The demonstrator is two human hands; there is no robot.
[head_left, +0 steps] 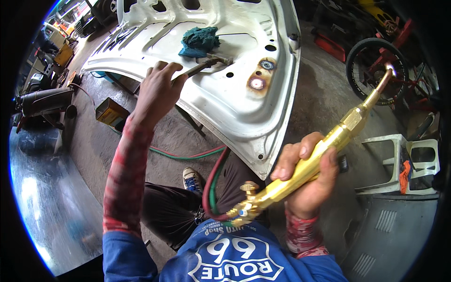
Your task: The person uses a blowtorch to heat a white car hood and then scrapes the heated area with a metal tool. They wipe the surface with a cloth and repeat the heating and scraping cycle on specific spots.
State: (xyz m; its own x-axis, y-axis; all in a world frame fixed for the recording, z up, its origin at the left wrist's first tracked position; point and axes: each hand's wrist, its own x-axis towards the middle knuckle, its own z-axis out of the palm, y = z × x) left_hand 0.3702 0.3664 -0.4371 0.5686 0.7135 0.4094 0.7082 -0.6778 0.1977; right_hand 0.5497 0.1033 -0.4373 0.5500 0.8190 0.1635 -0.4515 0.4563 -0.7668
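Observation:
My left hand (159, 89) is wrapped round the dark handle of a hammer (199, 67), whose head rests on or just above a white car body panel (221, 98). A bright glowing spot (257, 83) with a brown scorched rim shows on the panel, right of the hammer. Just beyond it lies a second scorched ring (267, 65). Off the panel's right side, my right hand (307, 176) grips a brass gas torch (324, 150) that points up and to the right. A bright light shows at the torch's tip. Crumpled teal cloth (199, 41) sits on the panel behind the hammer.
Red and green hoses (216, 183) run from the torch down past my knees. A metal can (112, 113) stands on the floor to the left. On the right are a wheel (376, 70), a white plastic chair (399, 162) with an orange rag, and a grey panel (390, 235).

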